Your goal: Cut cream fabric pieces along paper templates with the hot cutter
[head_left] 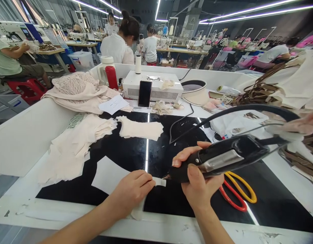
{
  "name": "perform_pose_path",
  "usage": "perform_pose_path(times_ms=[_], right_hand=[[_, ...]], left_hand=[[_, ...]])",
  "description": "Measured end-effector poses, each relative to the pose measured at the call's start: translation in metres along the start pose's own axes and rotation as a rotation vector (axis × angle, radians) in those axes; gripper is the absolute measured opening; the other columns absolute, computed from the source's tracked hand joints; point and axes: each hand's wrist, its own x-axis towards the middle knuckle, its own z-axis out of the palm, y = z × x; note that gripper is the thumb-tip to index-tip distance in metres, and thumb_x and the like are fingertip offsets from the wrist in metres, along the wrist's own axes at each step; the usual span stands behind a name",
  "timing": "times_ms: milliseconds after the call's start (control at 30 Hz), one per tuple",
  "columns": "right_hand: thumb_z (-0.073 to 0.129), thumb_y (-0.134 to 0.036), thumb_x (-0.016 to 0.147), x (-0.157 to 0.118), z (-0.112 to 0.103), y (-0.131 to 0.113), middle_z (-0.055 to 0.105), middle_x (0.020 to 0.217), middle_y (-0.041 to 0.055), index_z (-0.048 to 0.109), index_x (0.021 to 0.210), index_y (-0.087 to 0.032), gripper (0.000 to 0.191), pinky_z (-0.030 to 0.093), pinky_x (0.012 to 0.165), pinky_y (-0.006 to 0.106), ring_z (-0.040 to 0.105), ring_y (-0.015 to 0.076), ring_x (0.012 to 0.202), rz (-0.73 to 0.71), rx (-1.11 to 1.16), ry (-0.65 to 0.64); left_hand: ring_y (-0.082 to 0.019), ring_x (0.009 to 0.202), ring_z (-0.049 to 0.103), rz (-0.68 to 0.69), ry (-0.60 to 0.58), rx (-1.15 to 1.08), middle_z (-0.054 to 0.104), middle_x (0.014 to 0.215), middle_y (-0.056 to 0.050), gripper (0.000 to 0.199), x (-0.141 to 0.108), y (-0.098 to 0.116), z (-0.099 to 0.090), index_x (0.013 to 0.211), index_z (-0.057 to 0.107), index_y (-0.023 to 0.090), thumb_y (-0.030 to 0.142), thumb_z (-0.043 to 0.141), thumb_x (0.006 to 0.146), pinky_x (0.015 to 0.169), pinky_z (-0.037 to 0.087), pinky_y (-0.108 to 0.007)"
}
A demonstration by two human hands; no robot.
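Your left hand (132, 191) is closed on the pale strip (160, 182), fingertips together and pressing down, over the black panel (158, 152) near the middle of the desk's (176, 223) near edge. One short end of the strip projects past your fingers toward the right; more pale material shows below the hand, reaching the near edge. Your right hand (200, 184) is clenched around the black handheld tool (217, 159), thumb on the near side. The tool is tilted, its narrow metal tip down and toward the strip's free end; contact between the two cannot be confirmed.

A white sheet (108, 174) lies flat on the panel, partly beneath your left hand and forearm. The scissors (240, 189), with red and yellow handles, lie right of your right hand, their blades not visible. A stack of cream pieces (141, 128) lies toward the panel's far side; a larger cream pile (70, 149) lies to its left, overlapping the panel's left edge. Along the desk's far edge stand a white vented box (152, 86) and, leaning against its front, a phone (144, 93). At the right edge of view, another person's blurred hand (303, 125) is near the tool's cord end.
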Motion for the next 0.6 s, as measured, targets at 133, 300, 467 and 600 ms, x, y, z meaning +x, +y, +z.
perform_pose_path(times_ms=[133,300,467,600], right_hand=[[0.078,-0.026,0.091,-0.0023,-0.0033,0.0010,0.068,0.084,-0.0021,0.060,0.123,-0.027,0.036,0.056,0.061,0.030,0.064,0.0140,0.065,0.010,-0.006,-0.012],[0.077,-0.021,0.092,-0.0045,-0.0017,0.0024,0.069,0.085,-0.0021,0.061,0.124,-0.027,0.037,0.057,0.064,0.030,0.064,0.0134,0.067,0.002,0.003,-0.017],[0.075,-0.020,0.094,-0.0048,-0.0005,-0.0009,0.068,0.084,-0.0021,0.061,0.124,-0.027,0.034,0.058,0.067,0.031,0.064,0.0133,0.068,0.013,0.003,-0.010],[0.075,-0.024,0.094,-0.0081,0.0022,-0.0043,0.068,0.086,-0.0012,0.060,0.126,-0.027,0.036,0.056,0.061,0.028,0.065,0.0135,0.067,0.025,0.049,-0.035]], left_hand=[[-0.022,0.094,0.066,0.001,-0.012,-0.004,0.069,0.103,-0.008,0.023,-0.0007,-0.0011,-0.0005,0.115,0.062,0.010,0.003,0.043,0.104,0.083,0.062,-0.036],[-0.022,0.095,0.067,-0.005,0.002,-0.014,0.070,0.104,-0.008,0.024,-0.0017,-0.0015,-0.0012,0.116,0.062,0.011,0.005,0.042,0.105,0.084,0.062,-0.036],[-0.022,0.097,0.067,-0.013,0.001,-0.035,0.070,0.105,-0.008,0.023,-0.0025,-0.0018,-0.0018,0.116,0.062,0.012,0.005,0.043,0.106,0.085,0.061,-0.035],[-0.021,0.095,0.067,-0.007,0.004,-0.020,0.070,0.104,-0.008,0.021,-0.0031,-0.0024,0.0000,0.116,0.062,0.012,0.005,0.045,0.105,0.085,0.061,-0.034]])
